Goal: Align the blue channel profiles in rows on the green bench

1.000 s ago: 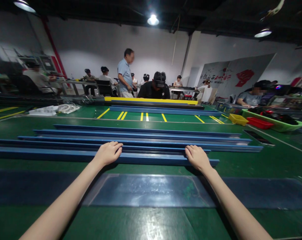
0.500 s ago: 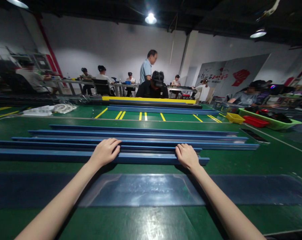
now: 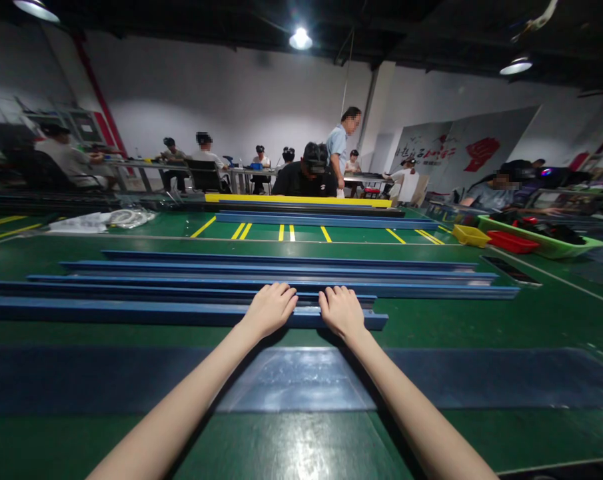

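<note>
A long blue channel [image 3: 131, 313] lies crosswise nearest me on the green table. My left hand [image 3: 270, 310] is closed over it right of its middle, fingers curled across the far edge. Close by on the right, my right hand [image 3: 342, 312] grips the same channel near its right end. The left end runs out of view. Just beyond, several more blue channels [image 3: 431, 291] lie roughly parallel. On the near side, a flat clear plastic strip [image 3: 301, 380] stretches across the table under my forearms.
A dark phone-like slab [image 3: 512, 271] lies at right. Behind it stand a yellow tray [image 3: 470, 236], a red tray [image 3: 512, 242] and a green basin [image 3: 576, 248]. Plastic-wrapped items [image 3: 128, 217] rest at far left. A person in black [image 3: 306, 179] sits opposite.
The nearest channel has shifted left along with my right hand. My left hand has moved right, closer to the right one. A standing person in the background has moved right.
</note>
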`<state>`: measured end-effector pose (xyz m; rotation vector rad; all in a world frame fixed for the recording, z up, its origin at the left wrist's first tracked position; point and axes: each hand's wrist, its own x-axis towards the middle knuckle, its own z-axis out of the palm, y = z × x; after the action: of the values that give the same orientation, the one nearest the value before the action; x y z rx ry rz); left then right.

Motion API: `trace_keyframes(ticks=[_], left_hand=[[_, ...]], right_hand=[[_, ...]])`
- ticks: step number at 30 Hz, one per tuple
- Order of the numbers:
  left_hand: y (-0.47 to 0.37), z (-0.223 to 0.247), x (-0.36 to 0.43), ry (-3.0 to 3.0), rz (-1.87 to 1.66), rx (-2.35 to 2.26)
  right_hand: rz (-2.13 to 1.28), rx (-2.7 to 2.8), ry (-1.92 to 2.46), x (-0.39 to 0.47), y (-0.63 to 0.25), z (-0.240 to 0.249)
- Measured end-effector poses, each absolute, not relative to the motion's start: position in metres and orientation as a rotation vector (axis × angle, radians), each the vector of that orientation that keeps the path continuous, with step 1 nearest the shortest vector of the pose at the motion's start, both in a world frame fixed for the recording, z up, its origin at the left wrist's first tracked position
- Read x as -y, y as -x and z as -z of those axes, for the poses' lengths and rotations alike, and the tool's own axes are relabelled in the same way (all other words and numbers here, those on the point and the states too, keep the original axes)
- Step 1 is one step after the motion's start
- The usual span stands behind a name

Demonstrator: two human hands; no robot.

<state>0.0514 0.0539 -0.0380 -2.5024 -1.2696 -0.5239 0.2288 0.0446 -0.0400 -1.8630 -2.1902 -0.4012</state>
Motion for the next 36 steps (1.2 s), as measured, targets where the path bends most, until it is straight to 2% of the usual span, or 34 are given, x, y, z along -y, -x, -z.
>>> trace_keyframes(ticks=[12, 22, 36], left_hand=[[-0.055, 0.045, -0.058, 2.435, 0.517, 1.327], [-0.056, 0.044, -0.061, 2.438, 0.474, 1.333], [-0.032, 0.044, -0.063, 2.388, 0.442, 1.385]], right_hand=[[0.386, 2.221, 1.854, -0.045, -0.230, 0.039], [0.385, 2.538, 1.587, -0.049, -0.249, 0.035], [0.436, 2.469, 1.618, -0.049, -0.221, 0.040]])
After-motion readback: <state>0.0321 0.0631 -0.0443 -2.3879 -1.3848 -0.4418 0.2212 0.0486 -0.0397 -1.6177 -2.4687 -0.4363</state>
